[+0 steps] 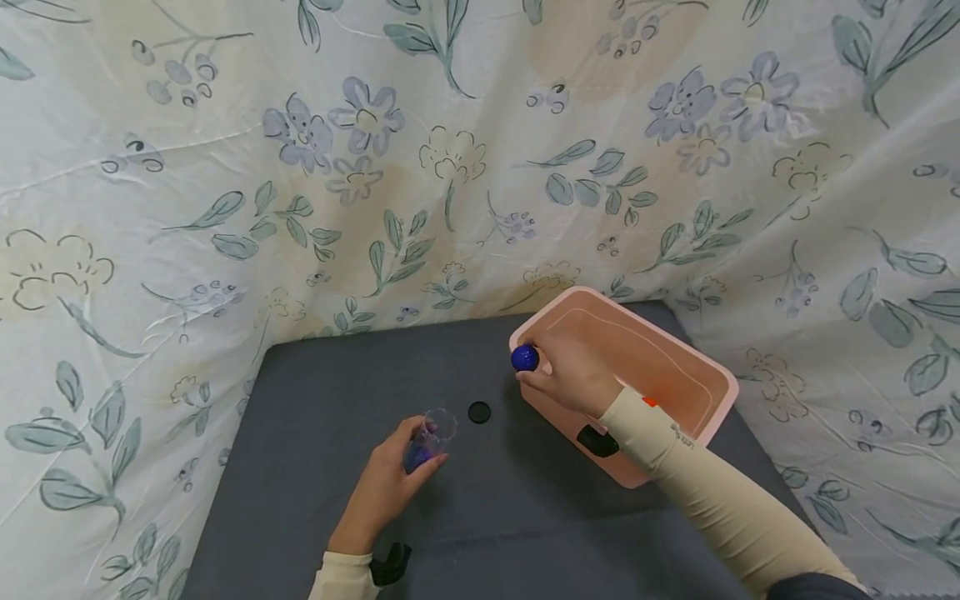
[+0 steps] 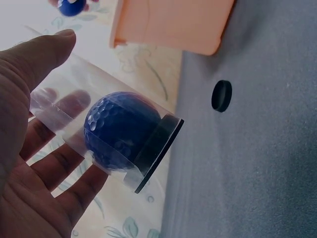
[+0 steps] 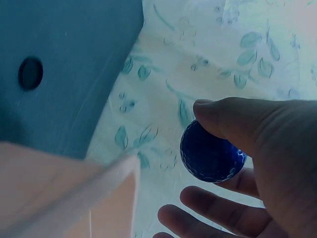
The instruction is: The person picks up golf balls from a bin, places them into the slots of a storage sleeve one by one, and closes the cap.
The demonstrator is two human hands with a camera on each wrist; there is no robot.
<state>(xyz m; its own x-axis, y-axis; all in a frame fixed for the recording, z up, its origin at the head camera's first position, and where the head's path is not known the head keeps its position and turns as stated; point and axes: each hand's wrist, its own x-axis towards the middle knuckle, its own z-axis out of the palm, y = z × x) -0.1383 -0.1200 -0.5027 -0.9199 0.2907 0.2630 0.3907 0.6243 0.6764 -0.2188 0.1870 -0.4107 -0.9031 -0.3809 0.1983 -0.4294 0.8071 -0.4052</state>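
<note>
Tube (image 1: 430,439) held by sides in left hand (image 1: 383,490), mouth thus unblocked; ball (image 1: 525,358) pinched by right hand (image 1: 573,375); cap (image 1: 479,412) laid on bench (image 1: 322,433).

A clear tube (image 2: 103,83) is held at a tilt in the left hand (image 1: 382,487), a dimpled blue ball (image 2: 119,129) inside it resting at the end closed by a black cap (image 2: 158,154). A second blue ball (image 1: 525,358), glossy and dimpled, is pinched between the right hand's (image 1: 573,375) thumb and fingers, near the pink bin's (image 1: 723,387) rim. A loose round black lid (image 1: 479,412) lies flat on the tabletop (image 1: 322,400), between the two hands.
</note>
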